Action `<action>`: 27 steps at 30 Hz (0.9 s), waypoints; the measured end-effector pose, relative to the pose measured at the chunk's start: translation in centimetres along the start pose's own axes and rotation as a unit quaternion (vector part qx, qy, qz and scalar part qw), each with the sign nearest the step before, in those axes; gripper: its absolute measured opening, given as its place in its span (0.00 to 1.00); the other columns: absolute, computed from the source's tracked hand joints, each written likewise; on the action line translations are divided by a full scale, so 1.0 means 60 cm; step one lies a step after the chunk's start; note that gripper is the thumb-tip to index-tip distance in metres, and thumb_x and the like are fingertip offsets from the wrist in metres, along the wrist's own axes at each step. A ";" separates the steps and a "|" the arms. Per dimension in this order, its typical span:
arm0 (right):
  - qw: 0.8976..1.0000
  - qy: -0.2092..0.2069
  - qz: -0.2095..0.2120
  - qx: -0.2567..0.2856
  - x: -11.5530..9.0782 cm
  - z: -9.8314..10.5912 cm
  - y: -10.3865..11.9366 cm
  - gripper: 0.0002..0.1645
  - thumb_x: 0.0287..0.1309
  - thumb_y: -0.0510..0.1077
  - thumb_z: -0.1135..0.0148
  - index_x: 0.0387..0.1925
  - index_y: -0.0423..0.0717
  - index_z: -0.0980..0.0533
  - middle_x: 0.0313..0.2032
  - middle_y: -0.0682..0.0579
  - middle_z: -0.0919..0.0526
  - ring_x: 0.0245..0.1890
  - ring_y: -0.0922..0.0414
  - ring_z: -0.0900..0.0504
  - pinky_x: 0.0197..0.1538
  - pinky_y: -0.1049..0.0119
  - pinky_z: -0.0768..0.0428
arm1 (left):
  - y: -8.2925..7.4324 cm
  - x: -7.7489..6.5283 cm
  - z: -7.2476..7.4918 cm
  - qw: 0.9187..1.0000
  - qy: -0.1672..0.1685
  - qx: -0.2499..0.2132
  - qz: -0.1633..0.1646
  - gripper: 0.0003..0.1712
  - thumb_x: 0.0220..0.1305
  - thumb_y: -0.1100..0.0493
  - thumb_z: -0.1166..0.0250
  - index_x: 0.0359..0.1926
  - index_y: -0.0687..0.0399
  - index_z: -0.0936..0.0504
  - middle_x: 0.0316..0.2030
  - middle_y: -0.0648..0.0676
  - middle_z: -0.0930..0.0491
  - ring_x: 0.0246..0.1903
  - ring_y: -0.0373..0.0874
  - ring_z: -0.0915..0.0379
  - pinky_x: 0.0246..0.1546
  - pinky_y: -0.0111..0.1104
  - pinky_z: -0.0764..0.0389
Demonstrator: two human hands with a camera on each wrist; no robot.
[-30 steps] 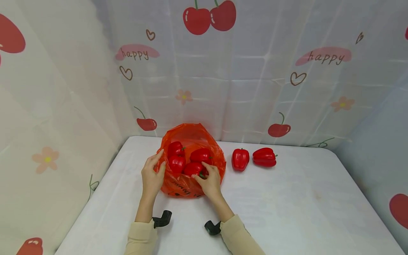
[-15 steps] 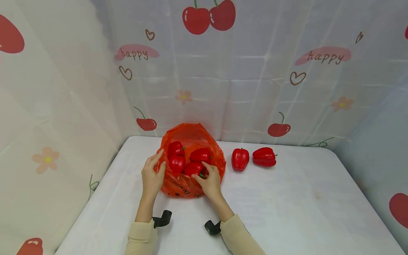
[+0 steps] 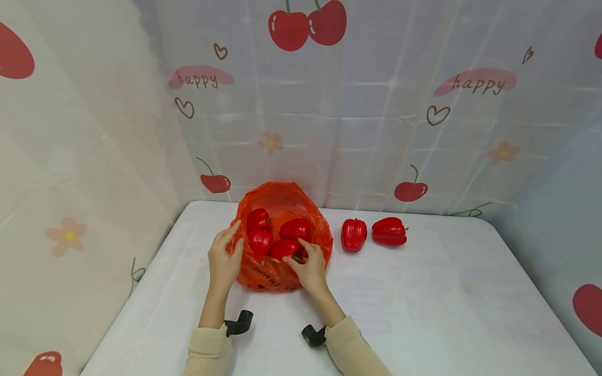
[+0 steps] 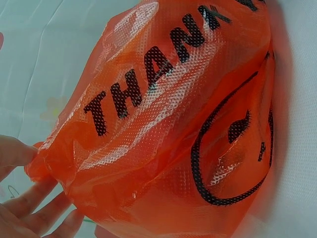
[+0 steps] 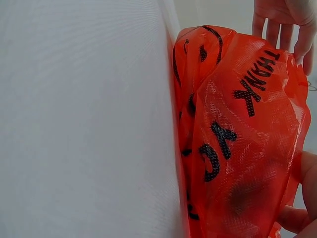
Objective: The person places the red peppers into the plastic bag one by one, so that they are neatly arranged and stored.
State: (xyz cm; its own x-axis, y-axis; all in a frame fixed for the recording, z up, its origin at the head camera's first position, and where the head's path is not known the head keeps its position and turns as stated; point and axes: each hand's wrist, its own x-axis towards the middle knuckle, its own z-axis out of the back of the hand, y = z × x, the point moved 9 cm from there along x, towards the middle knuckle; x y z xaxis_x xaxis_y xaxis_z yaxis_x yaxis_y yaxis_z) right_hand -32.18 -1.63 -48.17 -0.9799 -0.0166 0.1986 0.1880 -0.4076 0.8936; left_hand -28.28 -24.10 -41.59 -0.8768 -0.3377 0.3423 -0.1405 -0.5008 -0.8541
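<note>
An orange-red plastic bag [image 3: 270,277] with black lettering stands on the white table, its mouth spread toward the head camera. Several red bell peppers [image 3: 286,249] lie inside it. My left hand [image 3: 223,262] pinches the bag's left rim between thumb and fingers; the left wrist view shows the film bunched between the thumb and fingers [image 4: 37,193]. At the front right rim, my right hand [image 3: 310,266] holds the bag's edge, beside the stem end of the nearest pepper. Part of its grip is hidden behind the film in the right wrist view.
Two more red bell peppers, one upright [image 3: 354,235] and one on its side [image 3: 389,231], sit right of the bag on the white table [image 3: 423,303]. A cherry-printed curtain [image 3: 367,130] hangs behind the table's back edge. Black camera mounts [image 3: 240,322] are on both wrists.
</note>
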 end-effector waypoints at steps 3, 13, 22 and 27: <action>1.000 0.002 -0.006 0.005 0.000 0.003 0.000 0.37 0.50 0.46 0.25 0.62 0.40 0.26 0.52 0.38 0.26 0.50 0.45 0.25 0.53 0.52 0.17 | 0.000 0.000 0.000 1.000 0.001 -0.001 0.000 0.26 0.67 0.67 0.41 0.66 0.50 0.26 0.57 0.62 0.26 0.60 0.57 0.30 0.59 0.52 0.24; 0.997 0.000 -0.021 0.071 0.002 0.037 0.026 0.37 0.52 0.45 0.27 0.63 0.41 0.28 0.56 0.39 0.27 0.55 0.43 0.22 0.57 0.51 0.20 | -0.002 -0.002 0.002 1.000 0.000 -0.005 -0.008 0.26 0.67 0.67 0.41 0.65 0.51 0.25 0.57 0.63 0.25 0.59 0.58 0.30 0.60 0.52 0.24; 0.994 -0.058 0.022 0.094 0.024 0.136 0.057 0.36 0.52 0.45 0.27 0.62 0.41 0.27 0.56 0.40 0.25 0.59 0.44 0.25 0.59 0.50 0.22 | -0.003 -0.003 0.002 1.000 -0.001 -0.010 -0.010 0.26 0.67 0.68 0.41 0.65 0.52 0.25 0.56 0.63 0.25 0.59 0.57 0.30 0.60 0.52 0.25; 0.992 -0.114 0.036 0.046 0.058 0.224 0.045 0.35 0.53 0.45 0.28 0.62 0.42 0.27 0.56 0.41 0.25 0.59 0.46 0.26 0.62 0.49 0.23 | -0.006 -0.002 0.002 1.000 -0.005 -0.011 -0.015 0.26 0.66 0.68 0.41 0.65 0.52 0.25 0.56 0.63 0.25 0.59 0.58 0.30 0.60 0.52 0.25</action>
State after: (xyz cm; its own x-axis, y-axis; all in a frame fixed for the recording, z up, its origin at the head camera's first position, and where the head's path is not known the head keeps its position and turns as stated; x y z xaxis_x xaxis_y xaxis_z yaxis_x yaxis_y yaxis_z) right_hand -34.20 9.47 -39.68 -0.9252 0.1689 0.3398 0.2722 -0.3285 0.9044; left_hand -28.08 -23.99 -41.28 -0.8678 -0.3303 0.3711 -0.1765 -0.4932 -0.8518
